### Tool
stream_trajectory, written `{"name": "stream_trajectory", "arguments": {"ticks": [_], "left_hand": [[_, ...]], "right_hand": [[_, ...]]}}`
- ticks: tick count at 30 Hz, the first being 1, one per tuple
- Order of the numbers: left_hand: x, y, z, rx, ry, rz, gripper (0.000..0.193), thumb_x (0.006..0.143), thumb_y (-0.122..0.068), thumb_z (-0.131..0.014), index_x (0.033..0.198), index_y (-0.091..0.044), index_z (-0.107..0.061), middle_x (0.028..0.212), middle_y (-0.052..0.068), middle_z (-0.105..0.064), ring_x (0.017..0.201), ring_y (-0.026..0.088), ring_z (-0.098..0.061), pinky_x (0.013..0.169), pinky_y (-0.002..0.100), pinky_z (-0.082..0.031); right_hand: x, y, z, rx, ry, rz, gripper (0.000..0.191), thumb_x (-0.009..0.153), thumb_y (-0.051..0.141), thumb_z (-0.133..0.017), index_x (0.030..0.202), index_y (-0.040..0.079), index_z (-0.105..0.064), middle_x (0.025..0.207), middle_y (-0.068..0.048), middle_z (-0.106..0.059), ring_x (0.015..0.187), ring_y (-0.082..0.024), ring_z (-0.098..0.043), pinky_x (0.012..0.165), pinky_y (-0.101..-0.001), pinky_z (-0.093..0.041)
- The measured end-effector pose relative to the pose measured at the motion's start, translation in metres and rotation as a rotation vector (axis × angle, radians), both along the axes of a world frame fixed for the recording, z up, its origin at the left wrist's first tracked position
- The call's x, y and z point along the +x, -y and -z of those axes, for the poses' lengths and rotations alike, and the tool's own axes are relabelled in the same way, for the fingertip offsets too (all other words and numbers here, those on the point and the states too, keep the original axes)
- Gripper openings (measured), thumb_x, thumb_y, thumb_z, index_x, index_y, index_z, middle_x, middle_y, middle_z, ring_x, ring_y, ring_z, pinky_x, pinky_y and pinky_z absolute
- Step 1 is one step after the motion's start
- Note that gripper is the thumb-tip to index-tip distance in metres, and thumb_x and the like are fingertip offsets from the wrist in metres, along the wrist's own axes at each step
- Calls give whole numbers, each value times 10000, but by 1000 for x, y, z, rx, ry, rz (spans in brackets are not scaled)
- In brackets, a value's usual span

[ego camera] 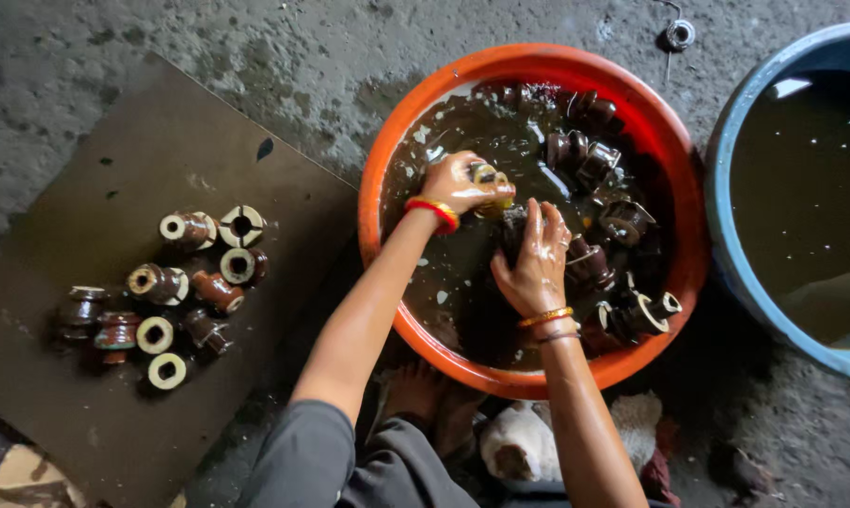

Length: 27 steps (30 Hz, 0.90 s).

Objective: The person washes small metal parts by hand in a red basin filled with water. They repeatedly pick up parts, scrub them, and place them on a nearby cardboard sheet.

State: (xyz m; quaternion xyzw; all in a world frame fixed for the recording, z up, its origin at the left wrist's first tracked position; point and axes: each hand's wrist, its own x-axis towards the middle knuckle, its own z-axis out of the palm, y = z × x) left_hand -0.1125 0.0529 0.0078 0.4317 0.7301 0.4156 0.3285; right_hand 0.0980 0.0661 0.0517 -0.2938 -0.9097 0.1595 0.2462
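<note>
An orange basin [669,132] of dark murky water holds several brown ceramic insulators [594,160]. My left hand [458,183], with a red and yellow bangle, grips a small yellowish scrubbing piece [491,179] above the water. My right hand [538,259], fingers spread and wet, presses on a dark insulator [512,224] that sits half under the water just below my left hand. Most of that insulator is hidden by my fingers.
Several washed brown and cream insulators [175,282] lie on a dark board [142,150] to the left. A blue tub [726,235] of dark water stands on the right. Rough concrete floor lies all around. My feet [425,395] and a cloth [524,442] are below the basin.
</note>
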Motion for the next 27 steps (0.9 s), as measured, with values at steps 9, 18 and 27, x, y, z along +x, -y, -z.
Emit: {"name": "stream_trajectory", "arguments": {"ticks": [9, 18, 27], "left_hand": [[12, 40, -5, 401, 1468, -100, 814, 816, -811, -435, 1057, -63, -648, 923, 109, -720, 808, 315, -767, 589, 374, -598], [36, 6, 41, 461, 1073, -180, 203, 1047, -232, -597, 951, -65, -661, 885, 28, -667, 792, 124, -608, 698, 281, -515], [52, 12, 26, 570, 467, -222, 262, 1050, -164, -581, 827, -26, -578, 751, -18, -558, 733, 86, -488, 646, 296, -424]], "right_hand": [[-32, -18, -9, -256, 205, -68, 218, 942, 112, -674, 1154, 75, -705, 1198, -123, -692, 1153, -353, -632, 959, -453, -508], [-26, -5, -67, 409, -242, -408, 224, 868, 92, -712, 1087, 114, -671, 1145, -129, -679, 1016, -352, -670, 833, -439, -531], [-43, -3, -24, 109, -304, -20, 75, 1015, 101, -613, 966, 46, -601, 923, -150, -596, 780, -344, -607, 666, -431, -483]]}}
